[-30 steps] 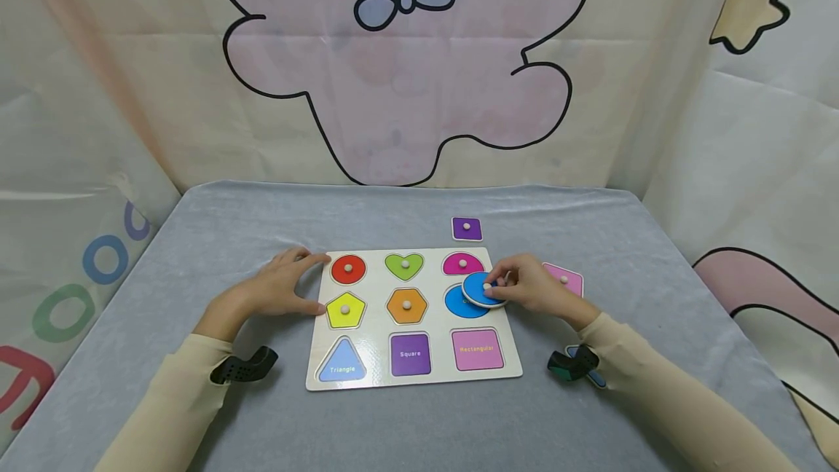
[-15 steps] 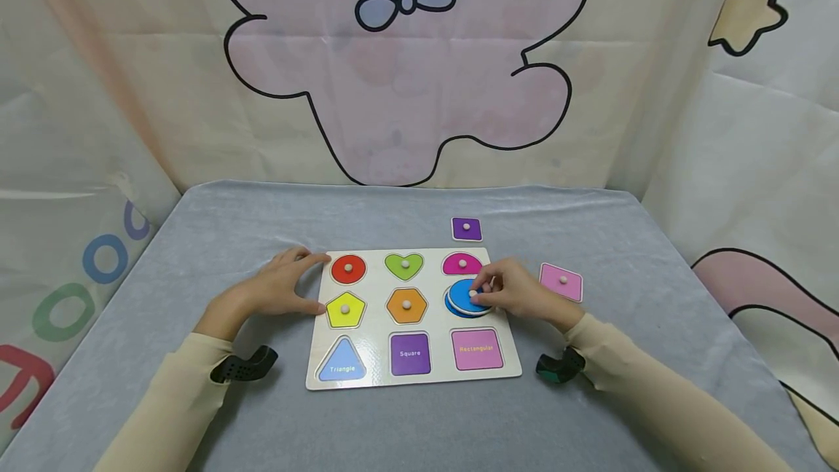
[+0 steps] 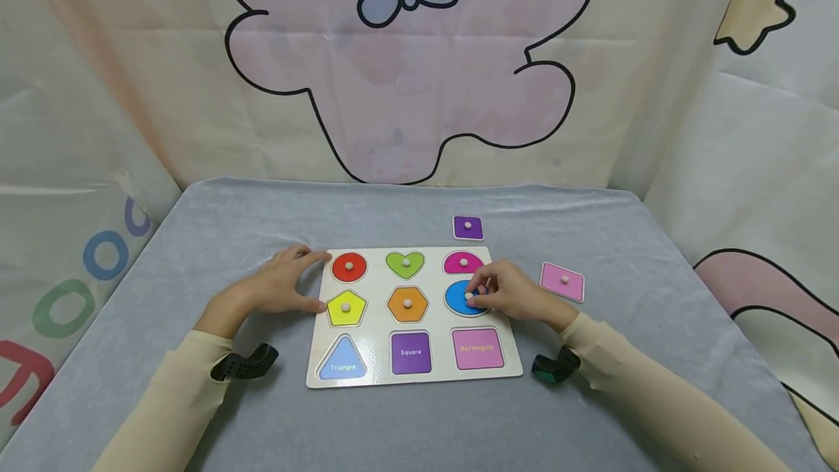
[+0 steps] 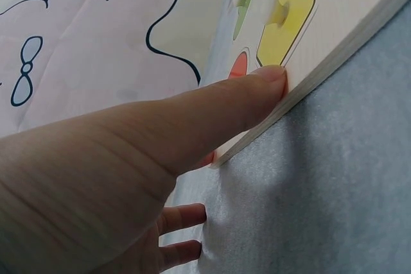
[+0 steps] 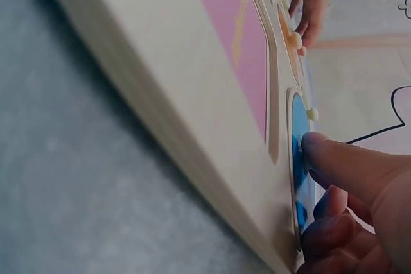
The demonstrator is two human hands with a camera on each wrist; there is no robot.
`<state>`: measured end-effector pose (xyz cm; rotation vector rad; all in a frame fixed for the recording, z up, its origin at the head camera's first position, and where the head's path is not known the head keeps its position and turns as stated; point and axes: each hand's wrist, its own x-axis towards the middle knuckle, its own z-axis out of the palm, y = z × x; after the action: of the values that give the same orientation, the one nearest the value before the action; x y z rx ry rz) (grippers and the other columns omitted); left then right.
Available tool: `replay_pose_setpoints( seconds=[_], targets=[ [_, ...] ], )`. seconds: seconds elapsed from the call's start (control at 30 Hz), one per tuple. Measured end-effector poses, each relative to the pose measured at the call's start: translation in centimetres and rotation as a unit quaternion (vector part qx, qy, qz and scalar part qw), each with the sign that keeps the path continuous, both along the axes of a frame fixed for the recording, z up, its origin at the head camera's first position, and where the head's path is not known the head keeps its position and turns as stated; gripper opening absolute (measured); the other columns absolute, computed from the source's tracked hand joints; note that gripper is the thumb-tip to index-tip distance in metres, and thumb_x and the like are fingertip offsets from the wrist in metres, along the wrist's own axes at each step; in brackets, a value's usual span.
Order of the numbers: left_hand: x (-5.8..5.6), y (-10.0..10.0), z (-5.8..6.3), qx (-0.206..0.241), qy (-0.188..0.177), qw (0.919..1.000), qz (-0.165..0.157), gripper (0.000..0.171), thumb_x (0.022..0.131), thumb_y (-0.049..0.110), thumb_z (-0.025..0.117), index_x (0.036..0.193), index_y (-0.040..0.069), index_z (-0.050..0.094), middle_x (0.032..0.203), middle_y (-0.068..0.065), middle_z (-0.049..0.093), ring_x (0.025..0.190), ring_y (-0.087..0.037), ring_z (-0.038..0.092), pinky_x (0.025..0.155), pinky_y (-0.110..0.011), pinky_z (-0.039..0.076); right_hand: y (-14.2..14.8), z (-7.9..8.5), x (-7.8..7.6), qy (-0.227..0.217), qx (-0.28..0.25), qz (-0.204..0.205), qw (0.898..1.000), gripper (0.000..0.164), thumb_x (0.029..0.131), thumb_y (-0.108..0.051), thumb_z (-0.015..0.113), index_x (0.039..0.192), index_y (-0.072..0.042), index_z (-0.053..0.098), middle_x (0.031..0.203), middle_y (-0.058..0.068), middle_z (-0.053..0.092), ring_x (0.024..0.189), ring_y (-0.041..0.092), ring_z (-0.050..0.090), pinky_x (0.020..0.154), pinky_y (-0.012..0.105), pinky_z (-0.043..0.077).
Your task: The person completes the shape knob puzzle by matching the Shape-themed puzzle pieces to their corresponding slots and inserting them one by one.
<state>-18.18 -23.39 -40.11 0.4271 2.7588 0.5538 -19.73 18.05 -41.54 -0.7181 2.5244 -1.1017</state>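
Note:
A white wooden shape puzzle board (image 3: 377, 344) lies on the cloth. My right hand (image 3: 519, 294) pinches the knob of a blue oval piece (image 3: 457, 291), which sits in the oval space at the board's right side. Close up, the right wrist view shows the thumb and fingers of that hand at the blue oval (image 5: 298, 117). My left hand (image 3: 272, 290) rests at the board's left edge, its thumb touching the rim beside the yellow pentagon (image 4: 302, 14). Its other fingers are extended, two of them away from the board.
Behind the board lies a purple square piece (image 3: 468, 228), and right of it a pink rectangle piece (image 3: 562, 282). Bare printed spaces for triangle (image 3: 344, 361), square (image 3: 411, 353) and rectangle (image 3: 477, 348) line the front row. Other knobbed pieces fill the back rows.
My right hand has moved left with the blue oval piece, from overlapping the printed oval's right side to lying over it, down in its space. The left hand has stayed at the board's edge.

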Motion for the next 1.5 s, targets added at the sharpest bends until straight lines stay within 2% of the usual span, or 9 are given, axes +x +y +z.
replay_pose_setpoints(
  seconds=[0.37,0.8,1.1,1.37,1.5],
  targets=[
    [0.0,-0.1,-0.1,0.003,0.004,1.0000,-0.002,0.089,0.080,0.047,0.082,0.154,0.020,0.042,0.152,-0.024,0.037,0.140,-0.046,0.033,0.111,-0.071,0.033,0.1,0.0,-0.1,0.004,0.000,0.009,1.000,0.009,0.087,-0.011,0.079,0.089,-0.004,0.075,0.070,-0.001,0.054,0.061,0.008,0.047,0.054,0.018,0.038],
    [-0.1,0.0,-0.1,-0.001,0.001,1.0000,0.000,0.089,0.079,0.048,0.082,0.154,0.020,0.042,0.151,-0.023,0.038,0.140,-0.046,0.033,0.111,-0.071,0.033,0.2,0.1,-0.4,-0.009,0.000,0.011,1.000,0.015,0.087,-0.014,0.080,0.097,-0.004,0.075,0.077,0.001,0.059,0.064,0.009,0.049,0.059,0.018,0.041],
    [-0.2,0.0,-0.1,0.000,0.001,1.0000,-0.001,0.089,0.080,0.048,0.082,0.154,0.020,0.042,0.152,-0.024,0.037,0.140,-0.046,0.032,0.111,-0.072,0.033,0.8,0.5,-1.6,-0.016,-0.012,-0.008,1.000,0.020,0.088,-0.016,0.079,0.103,-0.003,0.075,0.086,0.004,0.062,0.066,0.013,0.051,0.055,0.020,0.041],
    [-0.2,-0.1,-0.2,0.004,0.004,1.0000,-0.005,0.089,0.080,0.049,0.082,0.154,0.020,0.041,0.152,-0.024,0.037,0.140,-0.046,0.033,0.110,-0.072,0.032,0.8,0.8,-3.0,-0.008,-0.023,-0.033,0.999,0.019,0.090,-0.014,0.077,0.104,-0.002,0.076,0.086,0.007,0.061,0.074,0.016,0.053,0.058,0.019,0.043],
    [-0.2,-0.1,-0.2,0.005,0.004,1.0000,-0.006,0.089,0.080,0.048,0.082,0.154,0.019,0.041,0.151,-0.024,0.038,0.139,-0.046,0.033,0.110,-0.072,0.033,0.9,0.7,-3.6,-0.013,-0.021,-0.048,0.999,0.021,0.091,-0.014,0.076,0.107,-0.001,0.075,0.087,0.009,0.060,0.071,0.015,0.052,0.057,0.019,0.043]
  ],
)
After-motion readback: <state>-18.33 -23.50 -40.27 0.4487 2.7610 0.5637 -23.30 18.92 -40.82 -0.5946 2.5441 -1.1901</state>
